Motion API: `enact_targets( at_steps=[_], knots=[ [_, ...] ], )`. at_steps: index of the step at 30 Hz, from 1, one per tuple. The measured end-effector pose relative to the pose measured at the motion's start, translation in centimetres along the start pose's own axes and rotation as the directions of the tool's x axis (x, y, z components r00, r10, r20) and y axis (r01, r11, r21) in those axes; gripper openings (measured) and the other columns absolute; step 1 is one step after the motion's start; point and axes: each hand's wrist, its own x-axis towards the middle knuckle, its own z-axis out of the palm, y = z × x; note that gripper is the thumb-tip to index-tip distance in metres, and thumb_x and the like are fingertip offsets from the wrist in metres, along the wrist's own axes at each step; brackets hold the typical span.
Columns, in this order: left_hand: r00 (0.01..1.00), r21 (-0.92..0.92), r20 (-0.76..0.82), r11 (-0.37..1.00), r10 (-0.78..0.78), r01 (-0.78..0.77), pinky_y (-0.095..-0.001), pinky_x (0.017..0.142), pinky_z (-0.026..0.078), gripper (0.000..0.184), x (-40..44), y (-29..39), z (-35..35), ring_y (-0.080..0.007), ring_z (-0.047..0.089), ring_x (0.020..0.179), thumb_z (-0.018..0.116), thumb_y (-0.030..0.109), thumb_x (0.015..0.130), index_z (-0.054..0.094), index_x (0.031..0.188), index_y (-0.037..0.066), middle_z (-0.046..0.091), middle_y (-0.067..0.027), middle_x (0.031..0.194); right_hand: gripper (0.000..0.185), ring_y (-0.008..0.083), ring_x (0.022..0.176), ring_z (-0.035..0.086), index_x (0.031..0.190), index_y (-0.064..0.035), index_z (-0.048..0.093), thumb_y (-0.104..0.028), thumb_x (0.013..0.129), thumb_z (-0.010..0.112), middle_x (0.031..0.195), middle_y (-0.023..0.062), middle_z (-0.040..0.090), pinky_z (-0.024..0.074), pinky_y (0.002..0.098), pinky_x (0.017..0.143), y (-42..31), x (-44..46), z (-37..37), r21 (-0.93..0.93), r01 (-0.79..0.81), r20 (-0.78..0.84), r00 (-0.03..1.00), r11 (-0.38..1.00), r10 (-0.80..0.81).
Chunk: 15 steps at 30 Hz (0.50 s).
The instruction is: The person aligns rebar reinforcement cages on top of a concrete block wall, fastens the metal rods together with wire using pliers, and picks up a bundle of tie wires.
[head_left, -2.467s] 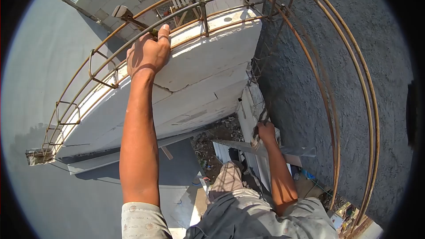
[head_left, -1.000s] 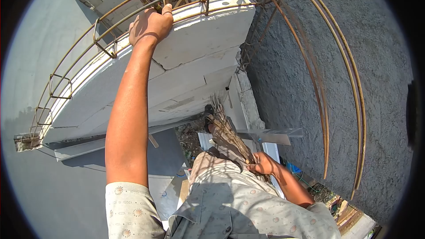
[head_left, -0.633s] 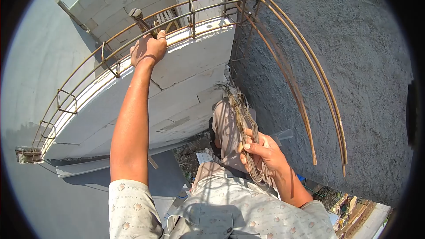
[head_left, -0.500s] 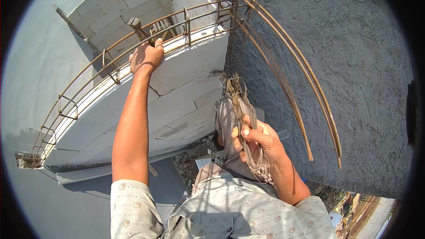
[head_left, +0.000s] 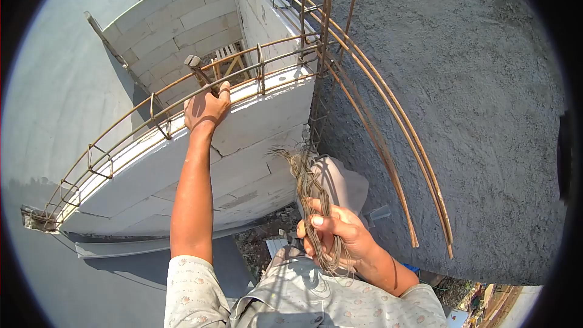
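My left hand is closed at the top edge of the curved block wall, against the rebar cage. A tool with a blunt metal head, seemingly pincers, sticks up from its grip; the fingers beyond the bars are partly hidden. In front of my body, my right hand is wrapped round a bundle of thin tie wire. The wire's frayed ends point up toward the wall, and its looped end hangs below the fingers.
Upright rebars stand at the wall's corner. Long bent rebars curve down on the right, before a rough grey plastered wall. A wooden frame stands beyond the block wall. Rubble lies far below.
My view has tilted, so the wall and cage sit lower in the picture. The wire bundle and my right hand have shifted left and down; both hands keep their holds.
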Motion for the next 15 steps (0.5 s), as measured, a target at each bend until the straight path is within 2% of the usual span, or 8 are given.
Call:
enact_targets(
  at_steps=[3,4,7,8,11,12,15],
  knots=[
    [0.992,0.052,-0.094,0.996,0.081,-0.077,-0.0481,0.089,0.052,0.06,-0.2,-0.5,0.3,-0.0419,0.067,0.102,0.053,0.059,0.09,0.074,0.107,0.006,0.072,-0.0212,0.104,0.022,0.0193,0.07,0.07,0.107,-0.0045,0.054,-0.024,0.098,0.059,0.09,0.0119,0.068,0.0556,0.0296,0.051,0.4,2.4,-1.4,0.03,-0.049,0.061,0.997,0.998,0.047],
    [0.989,0.057,-0.092,0.992,0.117,-0.112,-0.0462,0.096,0.049,0.06,-0.4,-0.6,0.0,-0.0416,0.065,0.106,0.055,0.058,0.089,0.073,0.108,0.004,0.073,-0.0211,0.104,0.022,0.0201,0.068,0.07,0.099,-0.0051,0.058,-0.027,0.098,0.059,0.086,0.0122,0.068,0.0582,0.0322,0.054,0.4,3.3,-2.3,-0.044,-0.121,0.026,0.992,0.992,0.122],
    [0.961,0.062,-0.192,0.979,0.201,-0.192,-0.0447,0.104,0.043,0.059,-0.6,-1.5,0.6,-0.0391,0.061,0.115,0.055,0.056,0.091,0.074,0.108,0.003,0.072,-0.0207,0.106,0.021,0.0205,0.066,0.069,0.098,-0.0055,0.059,-0.027,0.097,0.06,0.086,0.0128,0.068,0.0588,0.0342,0.055,0.9,5.6,-3.2,-0.003,-0.105,0.055,0.993,0.994,0.105],
    [0.953,0.1,-0.21,0.975,0.217,-0.2,-0.0455,0.108,0.038,0.057,-1.4,-1.6,0.6,-0.0367,0.056,0.123,0.054,0.054,0.093,0.073,0.11,0.003,0.07,-0.0207,0.115,0.024,0.023,0.069,0.07,0.101,-0.0056,0.055,-0.028,0.095,0.062,0.087,0.015,0.067,0.057,0.0375,0.049,1.1,6.4,-3.5,-0.016,-0.117,0.037,0.992,0.993,0.118],
    [0.849,0.131,-0.385,0.932,0.361,-0.337,-0.0478,0.11,0.036,0.055,-2.6,-3.4,2.3,-0.0371,0.052,0.128,0.055,0.051,0.095,0.071,0.116,0.004,0.066,-0.0207,0.125,0.019,0.0197,0.063,0.067,0.099,-0.0066,0.06,-0.025,0.096,0.063,0.084,0.0142,0.069,0.0546,0.0315,0.054,0.8,6.9,-3.3,-0.098,-0.104,-0.027,0.994,0.99,0.102],
    [0.808,0.132,-0.464,0.93,0.363,-0.342,-0.0484,0.112,0.034,0.053,-4.0,-3.7,2.7,-0.0384,0.051,0.128,0.056,0.047,0.095,0.068,0.123,0.004,0.062,-0.02,0.132,0.018,0.0194,0.063,0.067,0.098,-0.0064,0.06,-0.024,0.095,0.063,0.083,0.0143,0.069,0.0539,0.0308,0.054,0.7,7.1,-3.5,-0.113,-0.107,-0.032,0.994,0.988,0.104],
    [0.759,-0.273,-0.531,0.773,0.375,-0.573,-0.0469,0.115,0.03,0.054,-10.4,-2.7,2.2,-0.0355,0.048,0.131,0.062,0.046,0.093,0.066,0.126,0.004,0.059,-0.0185,0.136,0.015,0.0185,0.063,0.066,0.095,-0.0054,0.061,-0.02,0.093,0.064,0.08,0.0146,0.069,0.0527,0.0294,0.053,0.0,7.9,-4.6,-0.167,-0.118,-0.018,0.993,0.979,0.117]
  ],
)
